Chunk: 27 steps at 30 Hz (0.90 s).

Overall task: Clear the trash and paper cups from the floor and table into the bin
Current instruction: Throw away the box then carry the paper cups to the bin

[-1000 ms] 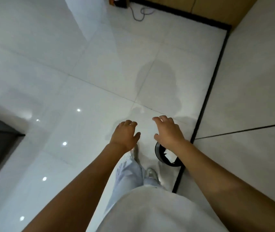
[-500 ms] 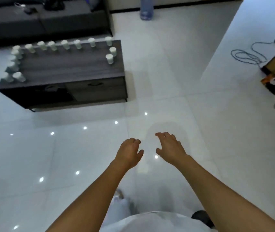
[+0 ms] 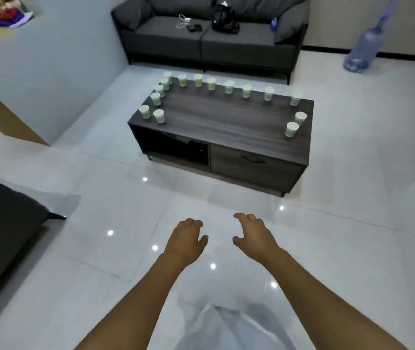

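Cups [image 3: 229, 86] in a row along far edge of dark wood worktop [image 3: 226, 122], approx 12 o'clock in frame, all upright, white/pale green paper. Row runs L to R w/ a cluster bunched at worktop's 10 o'clock corner, incl. two side by side nearest the front there [image 3: 158, 115]. Two more at the 3 o'clock end [image 3: 292, 129], one just behind the other, near the edge. Worktop has an open cubby on L front w/ sth dark inside, can't tell what, and a closed drawer [image 3: 254, 168] w/ a dark handle on R front. Left hand [image 3: 185, 242] out in front at approx 6 o'clock, palm down, fingers loosely curled, holding nothing, well short of worktop. Right hand [image 3: 253, 236] just beside it, same level, fingers slightly spread & relaxed, thumb out to the side, also holding nothing; a gap between the two hands. Both hanging above glossy white tile floor [image 3: 100, 198] w/ ceiling-light reflections. Grey sofa [image 3: 209, 39] beyond worktop at 12 o'clock, w/ a black bag, cable and small dark items on the seat. Large blue water bottle [image 3: 363, 49] on floor at 2 o'clock, by the wall. Dark furniture edge [image 3: 1, 223] at 9 o'clock. Colourful items on a pale surface at far 11 o'clock, too blurred to ID. Light trousers [image 3: 226, 329] at bottom of frame betw. forearms.
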Available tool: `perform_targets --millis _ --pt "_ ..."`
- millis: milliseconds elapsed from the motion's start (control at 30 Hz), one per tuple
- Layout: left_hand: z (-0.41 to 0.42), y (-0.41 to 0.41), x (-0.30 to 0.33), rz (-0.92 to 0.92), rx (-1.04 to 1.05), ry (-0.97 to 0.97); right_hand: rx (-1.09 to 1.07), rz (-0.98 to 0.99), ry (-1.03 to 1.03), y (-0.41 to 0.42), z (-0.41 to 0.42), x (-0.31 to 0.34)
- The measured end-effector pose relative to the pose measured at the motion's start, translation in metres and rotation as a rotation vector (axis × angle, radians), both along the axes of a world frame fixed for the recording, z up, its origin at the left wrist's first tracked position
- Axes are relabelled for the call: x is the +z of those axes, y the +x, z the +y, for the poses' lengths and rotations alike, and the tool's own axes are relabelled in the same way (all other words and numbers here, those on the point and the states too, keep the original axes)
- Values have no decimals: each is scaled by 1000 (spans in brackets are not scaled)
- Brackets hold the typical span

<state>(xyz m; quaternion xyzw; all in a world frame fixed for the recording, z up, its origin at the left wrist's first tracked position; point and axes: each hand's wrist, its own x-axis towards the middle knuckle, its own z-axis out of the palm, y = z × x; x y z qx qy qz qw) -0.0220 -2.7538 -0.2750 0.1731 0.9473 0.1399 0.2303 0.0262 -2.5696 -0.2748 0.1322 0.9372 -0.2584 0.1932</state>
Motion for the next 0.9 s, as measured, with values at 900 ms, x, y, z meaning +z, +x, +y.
perform_targets --millis 900 --pt "-88 -528 -35 -13 370 92 279 -68 -34 -598 -69 -29"
